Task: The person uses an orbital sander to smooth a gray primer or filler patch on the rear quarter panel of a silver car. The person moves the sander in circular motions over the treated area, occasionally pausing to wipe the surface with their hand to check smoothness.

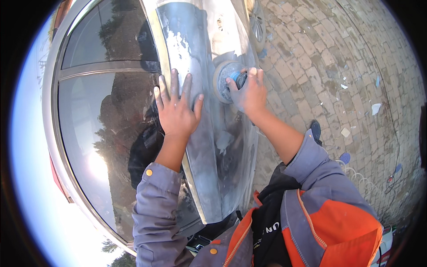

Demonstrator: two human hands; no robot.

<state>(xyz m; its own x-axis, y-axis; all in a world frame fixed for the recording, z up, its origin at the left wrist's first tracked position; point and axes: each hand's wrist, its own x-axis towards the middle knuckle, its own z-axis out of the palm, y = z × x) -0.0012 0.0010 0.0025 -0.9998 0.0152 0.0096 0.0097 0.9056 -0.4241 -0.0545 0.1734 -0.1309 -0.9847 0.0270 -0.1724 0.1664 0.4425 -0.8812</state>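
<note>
My left hand (179, 115) lies flat with fingers spread across the upper edge of a car door panel (200, 151), where it meets the dark side window (126, 107). Its fingertips are dusty. My right hand (252, 95) is wrapped round the dark body of a round sander (224, 84), which has a blue part near the grip. The sander's disc rests against the lower side of the panel. Sanded metal in grey and bluish tones covers the panel, with a bright white patch (179, 49) beyond my left fingertips. Yellowish tape (191, 180) runs along the window edge.
A car wheel (257, 29) shows at the far end. Brick paving (311, 58) spreads to the right, scattered with scraps such as a white piece (376, 108). A pale coiled hose (356, 175) and a blue disc (345, 158) lie near my shoe (315, 130).
</note>
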